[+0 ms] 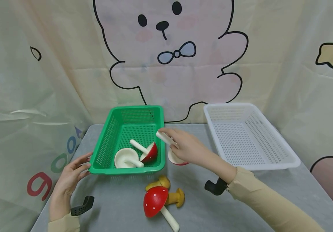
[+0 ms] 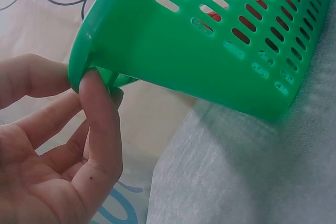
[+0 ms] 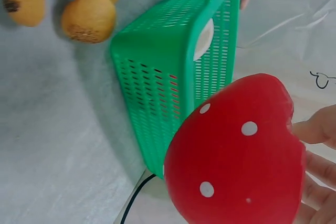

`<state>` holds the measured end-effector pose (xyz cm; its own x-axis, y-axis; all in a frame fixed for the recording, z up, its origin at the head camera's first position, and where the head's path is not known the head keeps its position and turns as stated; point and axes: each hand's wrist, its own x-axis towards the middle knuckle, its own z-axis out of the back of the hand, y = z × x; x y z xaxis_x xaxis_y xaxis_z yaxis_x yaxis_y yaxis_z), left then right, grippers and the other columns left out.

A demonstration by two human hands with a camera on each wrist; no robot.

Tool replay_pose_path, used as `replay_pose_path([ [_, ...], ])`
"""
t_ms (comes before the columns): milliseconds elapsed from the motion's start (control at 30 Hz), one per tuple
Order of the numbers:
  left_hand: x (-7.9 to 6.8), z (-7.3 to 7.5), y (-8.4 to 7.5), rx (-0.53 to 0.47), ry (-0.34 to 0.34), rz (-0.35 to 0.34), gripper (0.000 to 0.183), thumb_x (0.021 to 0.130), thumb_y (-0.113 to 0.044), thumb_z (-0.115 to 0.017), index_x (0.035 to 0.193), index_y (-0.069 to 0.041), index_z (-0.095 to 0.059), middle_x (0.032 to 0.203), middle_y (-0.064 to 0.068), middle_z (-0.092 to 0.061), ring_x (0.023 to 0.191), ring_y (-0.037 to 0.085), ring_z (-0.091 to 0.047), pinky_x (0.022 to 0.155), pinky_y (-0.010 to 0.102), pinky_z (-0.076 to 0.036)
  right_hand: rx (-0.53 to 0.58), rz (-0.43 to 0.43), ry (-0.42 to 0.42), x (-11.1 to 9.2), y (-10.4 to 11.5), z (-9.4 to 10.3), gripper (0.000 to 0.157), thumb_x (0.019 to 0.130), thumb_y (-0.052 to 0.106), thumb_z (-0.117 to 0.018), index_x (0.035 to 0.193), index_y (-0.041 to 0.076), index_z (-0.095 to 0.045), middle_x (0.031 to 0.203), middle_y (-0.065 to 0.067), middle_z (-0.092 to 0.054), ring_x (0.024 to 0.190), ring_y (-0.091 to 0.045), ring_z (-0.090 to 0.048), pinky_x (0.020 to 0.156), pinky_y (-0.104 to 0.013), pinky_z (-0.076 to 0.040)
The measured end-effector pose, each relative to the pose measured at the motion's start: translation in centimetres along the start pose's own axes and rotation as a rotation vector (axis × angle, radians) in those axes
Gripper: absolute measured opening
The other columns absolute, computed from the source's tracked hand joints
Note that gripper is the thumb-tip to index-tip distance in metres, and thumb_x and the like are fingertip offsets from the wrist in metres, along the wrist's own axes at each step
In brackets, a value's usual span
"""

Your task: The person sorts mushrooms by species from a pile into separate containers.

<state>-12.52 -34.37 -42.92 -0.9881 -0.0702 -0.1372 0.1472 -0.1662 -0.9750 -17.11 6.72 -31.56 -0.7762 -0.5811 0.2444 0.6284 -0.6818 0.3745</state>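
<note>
My left hand pinches the near left corner of the green basket by its rim; in the left wrist view the thumb and fingers meet on that rim. Two red-capped toy mushrooms lie inside, one with its stem raised and one showing its pale underside. Just right of the basket, my right hand holds another toy mushroom by its white stem, cap downward. Its white-spotted red cap fills much of the right wrist view, where the stem is hidden.
A white basket stands at the right of the grey table. In front of the green basket lie a red toy mushroom and two yellow-brown mushrooms, one behind and one beside it. A printed curtain hangs behind.
</note>
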Motion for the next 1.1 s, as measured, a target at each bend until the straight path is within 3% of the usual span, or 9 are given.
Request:
replay_pose_path([
  [233,-0.2,0.1,0.2,0.013,0.006,-0.003,0.058,0.096,-0.026,-0.059,0.147,-0.009,-0.039,0.111,-0.020,-0.051,0.095,-0.007,-0.057,0.078,0.016,-0.054,0.071,0.006,-0.009,2.0,0.6,-0.3,0.056,0.087,0.003,-0.062,0.137,0.021,-0.047,0.127,-0.003,-0.060,0.091,-0.015,-0.062,0.056,-0.017,-0.048],
  [600,-0.2,0.0,0.3,-0.007,0.018,-0.024,0.057,0.096,-0.024,-0.059,0.147,-0.008,-0.039,0.112,-0.019,-0.051,0.094,-0.006,-0.059,0.077,0.016,-0.054,0.200,0.047,-0.050,5.7,1.1,-1.1,0.051,0.089,0.002,-0.056,0.136,0.020,-0.046,0.117,-0.004,-0.062,0.089,-0.013,-0.063,0.061,-0.022,-0.050],
  [767,-0.1,0.1,0.2,-0.020,0.026,-0.047,0.055,0.096,-0.023,-0.059,0.146,-0.008,-0.040,0.113,-0.018,-0.051,0.093,-0.006,-0.060,0.077,0.016,-0.054,0.198,0.064,-0.076,7.6,1.2,-1.7,0.051,0.090,0.002,-0.056,0.137,0.020,-0.046,0.113,-0.004,-0.063,0.086,-0.013,-0.062,0.058,-0.023,-0.048],
  [1100,-0.1,0.0,0.2,-0.044,0.030,-0.057,0.055,0.096,-0.021,-0.059,0.145,-0.006,-0.041,0.113,-0.016,-0.054,0.092,-0.004,-0.061,0.077,0.017,-0.055,0.205,0.013,-0.112,10.7,0.6,-3.9,0.053,0.092,0.004,-0.055,0.141,0.021,-0.042,0.109,-0.003,-0.061,0.086,-0.013,-0.060,0.057,-0.024,-0.046],
])
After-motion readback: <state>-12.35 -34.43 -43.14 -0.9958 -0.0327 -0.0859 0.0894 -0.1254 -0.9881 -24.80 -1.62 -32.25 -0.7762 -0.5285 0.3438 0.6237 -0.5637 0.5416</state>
